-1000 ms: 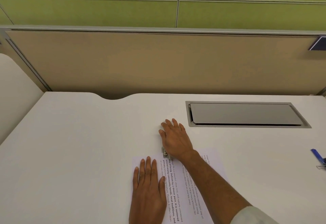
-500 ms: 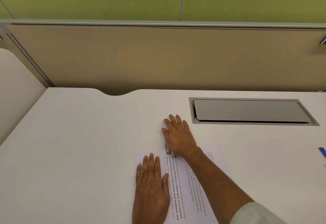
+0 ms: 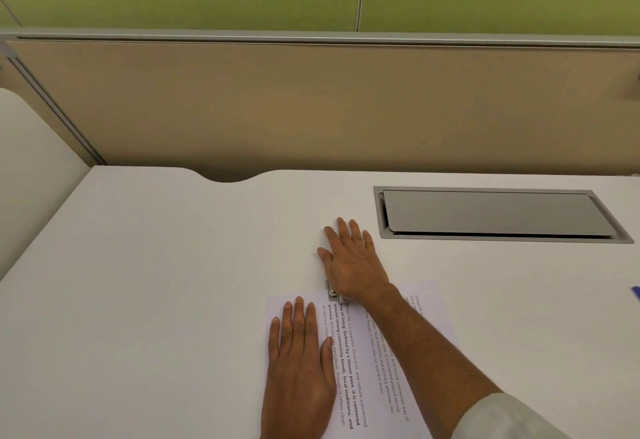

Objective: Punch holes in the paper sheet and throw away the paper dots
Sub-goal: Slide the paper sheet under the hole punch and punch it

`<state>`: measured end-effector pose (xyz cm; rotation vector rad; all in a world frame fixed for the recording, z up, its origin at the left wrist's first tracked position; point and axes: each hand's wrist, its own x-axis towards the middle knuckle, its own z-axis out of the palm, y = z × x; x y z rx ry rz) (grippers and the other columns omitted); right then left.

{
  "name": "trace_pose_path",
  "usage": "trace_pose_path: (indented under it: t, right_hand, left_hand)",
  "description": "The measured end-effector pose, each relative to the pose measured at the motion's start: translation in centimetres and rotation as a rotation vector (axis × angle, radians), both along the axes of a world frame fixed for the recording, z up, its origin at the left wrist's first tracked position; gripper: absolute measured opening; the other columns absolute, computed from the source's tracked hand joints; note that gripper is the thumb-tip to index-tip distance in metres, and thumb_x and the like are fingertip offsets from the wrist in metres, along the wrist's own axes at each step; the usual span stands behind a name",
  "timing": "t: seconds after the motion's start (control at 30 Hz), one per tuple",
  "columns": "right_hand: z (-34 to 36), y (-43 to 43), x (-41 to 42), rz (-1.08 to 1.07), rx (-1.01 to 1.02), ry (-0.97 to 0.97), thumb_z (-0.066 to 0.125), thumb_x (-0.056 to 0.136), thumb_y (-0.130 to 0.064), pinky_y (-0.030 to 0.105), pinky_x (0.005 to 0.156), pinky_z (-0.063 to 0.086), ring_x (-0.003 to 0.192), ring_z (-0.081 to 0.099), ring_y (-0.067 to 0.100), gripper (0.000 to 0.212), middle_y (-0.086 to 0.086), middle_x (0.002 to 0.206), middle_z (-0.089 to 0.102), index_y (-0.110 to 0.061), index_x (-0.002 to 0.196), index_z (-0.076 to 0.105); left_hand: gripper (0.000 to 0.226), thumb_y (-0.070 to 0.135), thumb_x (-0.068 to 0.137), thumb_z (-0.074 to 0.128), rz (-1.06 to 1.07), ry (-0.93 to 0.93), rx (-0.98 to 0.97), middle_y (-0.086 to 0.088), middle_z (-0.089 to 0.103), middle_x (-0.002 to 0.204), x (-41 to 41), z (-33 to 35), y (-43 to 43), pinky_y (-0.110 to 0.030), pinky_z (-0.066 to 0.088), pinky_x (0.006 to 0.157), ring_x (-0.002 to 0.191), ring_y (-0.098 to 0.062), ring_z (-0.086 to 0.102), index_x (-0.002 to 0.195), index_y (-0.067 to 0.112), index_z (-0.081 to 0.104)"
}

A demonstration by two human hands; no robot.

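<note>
Paper (image 3: pixel 356 369) thin, slippery | my left hand (image 3: pixel 298 366) flat, pinning it | right hand (image 3: pixel 351 264) flat on punch (image 3: pixel 332 293) beyond those fingers (image 3: pixel 299 314)

The left hand (image 3: pixel 299 364) lies flat, palm down, near the person, with its fingers straight and close together and pointing away. The right hand (image 3: pixel 351 265) reaches farther, also palm down, with its fingers straight and slightly spread. Its bare forearm (image 3: pixel 429 345) runs in from the near right out of a white sleeve (image 3: pixel 505 418).
</note>
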<state>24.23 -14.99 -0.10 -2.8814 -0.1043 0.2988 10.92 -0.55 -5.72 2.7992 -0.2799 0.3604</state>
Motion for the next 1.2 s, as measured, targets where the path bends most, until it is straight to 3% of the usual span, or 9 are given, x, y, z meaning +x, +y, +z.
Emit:
trace_pose_path:
  t: [0.57, 0.7, 0.83, 0.9, 1.0, 1.07, 1.13, 1.2]
  right_hand:
    - [-0.4, 0.2, 0.4, 0.029, -0.066, 0.017, 0.012, 0.103, -0.055, 0.051, 0.123, -0.01, 0.151, -0.023, 0.028, 0.067, 0.008, 0.165, -0.022, -0.023, 0.158, -0.008]
    - [0.0, 0.2, 0.3, 0.022, -0.053, 0.019, 0.012, 0.104, -0.054, 0.05, 0.123, -0.009, 0.152, -0.021, 0.028, 0.065, 0.008, 0.166, -0.019, -0.023, 0.159, -0.005]
    - [0.4, 0.2, 0.0, 0.01, -0.009, -0.002, 0.01, 0.104, -0.052, 0.048, 0.124, -0.005, 0.153, -0.015, 0.025, 0.062, 0.005, 0.168, -0.011, -0.024, 0.159, 0.003]
    - [1.0, 0.4, -0.2, 0.0, 0.003, -0.054, -0.001, 0.1, -0.058, 0.047, 0.125, -0.005, 0.154, -0.013, 0.024, 0.069, 0.003, 0.168, -0.007, -0.024, 0.159, 0.007]
    - [1.9, 0.5, -1.3, -0.017, 0.024, -0.112, -0.031, 0.075, -0.072, 0.049, 0.124, -0.005, 0.154, -0.01, 0.024, 0.106, 0.004, 0.169, -0.001, -0.025, 0.158, 0.015]
    - [2.4, 0.5, -2.3, -0.065, 0.085, -0.173, -0.02, 0.082, -0.072, 0.049, 0.124, -0.004, 0.155, -0.005, 0.024, 0.098, 0.004, 0.168, 0.005, -0.024, 0.156, 0.023]
    - [3.1, 0.4, -4.0, -0.197, 0.221, -0.315, 0.01, 0.099, -0.062, 0.047, 0.125, 0.0, 0.154, 0.008, 0.022, 0.071, 0.005, 0.165, 0.021, -0.021, 0.151, 0.036]
    - [3.7, -0.2, -6.7, -0.416, 0.415, -0.474, 0.04, 0.103, -0.046, 0.046, 0.124, 0.014, 0.148, 0.03, 0.02, 0.048, 0.004, 0.155, 0.043, -0.018, 0.141, 0.051]
  left_hand:
    - [0.066, 0.046, 0.104, 0.016, 0.01, -0.063, -0.011, -0.017, 0.05, 0.149, 0.4, -0.5, 0.0, -0.039, 0.01, 0.121, 0.155, -0.011, -0.003, 0.142, 0.004, 0.051]
    - [0.063, 0.047, 0.105, 0.014, 0.007, -0.047, -0.014, -0.016, 0.05, 0.149, 0.5, -0.2, -0.1, -0.039, 0.01, 0.121, 0.155, -0.011, -0.004, 0.144, 0.007, 0.043]
    - [0.066, 0.046, 0.104, 0.016, 0.01, -0.01, -0.008, -0.015, 0.049, 0.15, 0.3, -0.3, 0.0, -0.039, 0.009, 0.121, 0.155, -0.011, -0.005, 0.143, 0.006, 0.052]
    - [0.066, 0.046, 0.104, 0.017, 0.009, 0.005, -0.011, -0.014, 0.048, 0.151, 0.3, -0.1, 0.0, -0.039, 0.009, 0.122, 0.155, -0.011, -0.005, 0.142, 0.006, 0.052]
    - [0.067, 0.048, 0.104, 0.016, 0.008, 0.053, -0.01, -0.012, 0.045, 0.153, 0.2, 0.0, 0.0, -0.04, 0.009, 0.121, 0.153, -0.013, 0.004, 0.145, 0.007, 0.05]
    - [0.066, 0.048, 0.104, 0.017, 0.003, 0.059, -0.018, -0.012, 0.044, 0.154, 0.0, 0.2, 0.0, -0.04, 0.009, 0.12, 0.151, -0.017, 0.008, 0.146, 0.008, 0.047]
    - [0.062, 0.045, 0.103, 0.022, -0.01, 0.057, -0.017, -0.011, 0.04, 0.157, -0.3, 0.5, 0.2, -0.04, 0.009, 0.121, 0.152, -0.019, 0.014, 0.149, 0.008, 0.042]
    - [0.061, 0.042, 0.103, 0.027, -0.027, 0.064, -0.026, -0.01, 0.034, 0.16, -0.5, 0.8, 0.3, -0.04, 0.009, 0.121, 0.152, -0.021, 0.019, 0.153, 0.008, 0.035]
